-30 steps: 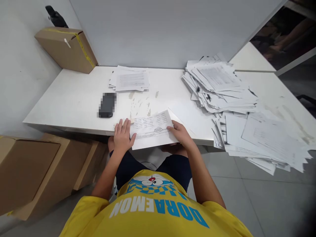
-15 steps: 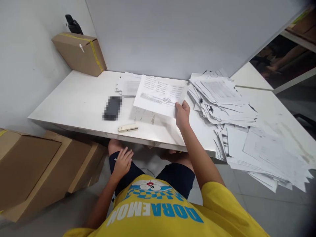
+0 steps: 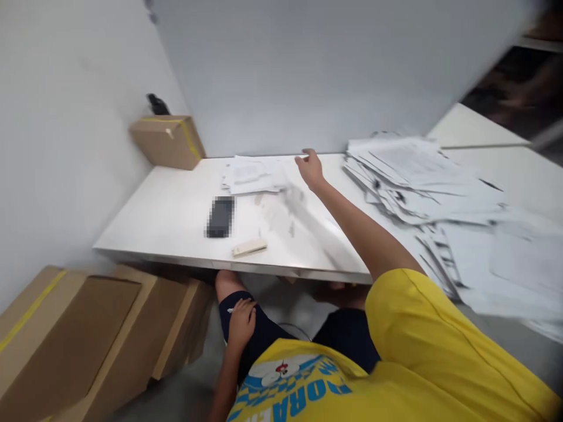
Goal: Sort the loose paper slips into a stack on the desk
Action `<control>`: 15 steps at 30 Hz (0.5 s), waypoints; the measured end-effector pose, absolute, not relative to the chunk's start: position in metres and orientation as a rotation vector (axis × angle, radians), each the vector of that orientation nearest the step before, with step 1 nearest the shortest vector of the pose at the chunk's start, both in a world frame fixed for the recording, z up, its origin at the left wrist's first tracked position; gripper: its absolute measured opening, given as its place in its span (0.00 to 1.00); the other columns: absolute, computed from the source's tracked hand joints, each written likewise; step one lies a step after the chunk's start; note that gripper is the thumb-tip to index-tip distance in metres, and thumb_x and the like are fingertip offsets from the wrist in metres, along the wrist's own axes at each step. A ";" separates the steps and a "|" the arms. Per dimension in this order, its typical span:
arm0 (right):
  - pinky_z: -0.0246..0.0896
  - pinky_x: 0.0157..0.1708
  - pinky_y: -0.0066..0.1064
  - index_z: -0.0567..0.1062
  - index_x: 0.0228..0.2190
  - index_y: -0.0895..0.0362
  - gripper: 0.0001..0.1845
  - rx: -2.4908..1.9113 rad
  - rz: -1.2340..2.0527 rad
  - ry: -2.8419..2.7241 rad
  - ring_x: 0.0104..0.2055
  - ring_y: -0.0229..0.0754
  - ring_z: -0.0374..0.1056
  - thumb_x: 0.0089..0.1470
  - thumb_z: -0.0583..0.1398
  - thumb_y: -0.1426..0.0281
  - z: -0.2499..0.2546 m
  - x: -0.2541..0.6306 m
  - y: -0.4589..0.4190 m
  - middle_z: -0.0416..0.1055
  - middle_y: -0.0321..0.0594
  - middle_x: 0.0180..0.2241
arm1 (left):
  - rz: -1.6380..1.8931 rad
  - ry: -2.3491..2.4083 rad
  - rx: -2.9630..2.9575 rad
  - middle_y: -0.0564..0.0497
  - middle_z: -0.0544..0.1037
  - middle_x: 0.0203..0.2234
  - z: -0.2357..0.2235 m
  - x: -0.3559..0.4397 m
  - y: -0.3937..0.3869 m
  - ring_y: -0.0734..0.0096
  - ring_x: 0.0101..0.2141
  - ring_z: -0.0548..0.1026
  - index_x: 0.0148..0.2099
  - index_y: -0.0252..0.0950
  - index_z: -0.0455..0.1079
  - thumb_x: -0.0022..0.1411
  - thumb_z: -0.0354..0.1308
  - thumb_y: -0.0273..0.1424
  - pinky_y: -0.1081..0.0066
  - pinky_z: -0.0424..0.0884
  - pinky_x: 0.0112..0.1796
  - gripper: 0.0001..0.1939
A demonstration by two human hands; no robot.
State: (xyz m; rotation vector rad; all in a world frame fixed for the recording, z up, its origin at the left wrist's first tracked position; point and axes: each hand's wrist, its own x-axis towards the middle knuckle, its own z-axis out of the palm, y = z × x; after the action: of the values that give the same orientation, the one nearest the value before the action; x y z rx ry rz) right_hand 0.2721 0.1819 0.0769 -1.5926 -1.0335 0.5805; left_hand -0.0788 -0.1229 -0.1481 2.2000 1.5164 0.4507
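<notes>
My right hand [image 3: 310, 169] hangs over the back of the white table [image 3: 171, 205], thumb and fingers apart and holding nothing. Just left of it lies a small stack of printed papers [image 3: 253, 177]. My left hand [image 3: 243, 321] rests on my left thigh, its fingers loosely stretched out and empty. On the table in front of me are a cream stapler [image 3: 250, 247], close to the front edge, and a dark, pixelated flat object [image 3: 220, 217] behind it.
A large untidy pile of papers [image 3: 409, 170] covers the table's right side, and more sheets [image 3: 523, 258] spread nearer to me. A taped cardboard box [image 3: 169, 143] stands at the back left. Larger cardboard boxes [image 3: 105, 334] stand at lower left, below the table.
My right hand has let go of the printed sheet and moved toward the back of the table. My left hand has settled flat on the thigh. The view has shifted.
</notes>
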 end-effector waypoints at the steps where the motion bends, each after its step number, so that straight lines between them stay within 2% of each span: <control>1: 0.67 0.39 0.34 0.68 0.50 0.56 0.19 -1.524 0.613 -0.999 0.36 0.41 0.70 0.58 0.56 0.65 0.080 0.289 0.168 0.74 0.43 0.40 | 0.444 1.492 2.218 0.44 0.82 0.45 -0.148 -0.080 -0.119 0.56 0.51 0.78 0.48 0.38 0.78 0.67 0.44 0.29 0.47 0.69 0.58 0.20; 4: 0.61 0.26 0.26 0.68 0.49 0.53 0.18 -1.339 0.575 -0.951 0.26 0.33 0.64 0.61 0.55 0.58 0.095 0.357 0.107 0.72 0.38 0.38 | 0.421 1.430 2.301 0.41 0.83 0.43 -0.148 -0.077 -0.105 0.50 0.50 0.79 0.45 0.37 0.79 0.66 0.46 0.32 0.44 0.70 0.57 0.19; 7: 0.59 0.25 0.25 0.69 0.48 0.53 0.19 -1.393 0.349 -0.968 0.27 0.32 0.65 0.62 0.55 0.55 0.117 0.428 0.016 0.72 0.36 0.36 | 0.384 1.301 2.349 0.42 0.84 0.40 -0.143 -0.059 -0.094 0.49 0.46 0.81 0.44 0.37 0.79 0.66 0.47 0.34 0.46 0.74 0.51 0.18; 10: 0.63 0.33 0.32 0.72 0.45 0.58 0.18 -1.715 0.084 -0.933 0.33 0.37 0.69 0.62 0.54 0.59 0.125 0.485 -0.078 0.74 0.41 0.36 | 0.383 0.996 2.365 0.46 0.84 0.38 -0.112 -0.020 -0.089 0.57 0.39 0.82 0.45 0.39 0.78 0.68 0.46 0.34 0.59 0.78 0.41 0.18; 13: 0.61 0.48 0.44 0.74 0.44 0.64 0.21 -2.188 -0.059 -0.857 0.48 0.51 0.69 0.55 0.61 0.60 0.104 0.523 -0.142 0.75 0.55 0.43 | 0.521 0.587 2.470 0.47 0.84 0.38 -0.057 0.046 -0.082 0.62 0.39 0.81 0.49 0.40 0.77 0.69 0.47 0.32 0.63 0.76 0.43 0.17; 15: 0.55 0.56 0.52 0.74 0.43 0.65 0.26 -2.357 -0.018 -0.818 0.57 0.60 0.63 0.50 0.65 0.57 0.078 0.536 -0.164 0.72 0.63 0.49 | 0.669 0.425 2.555 0.45 0.83 0.39 -0.021 0.100 -0.073 0.60 0.41 0.80 0.49 0.38 0.76 0.68 0.48 0.31 0.61 0.74 0.46 0.17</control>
State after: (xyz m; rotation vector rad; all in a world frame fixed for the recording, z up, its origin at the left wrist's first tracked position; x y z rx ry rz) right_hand 0.5363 -0.1639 0.0781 -2.3572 -0.8184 -0.0183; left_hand 0.0998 -0.0727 -0.0213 2.5550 0.4249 0.6694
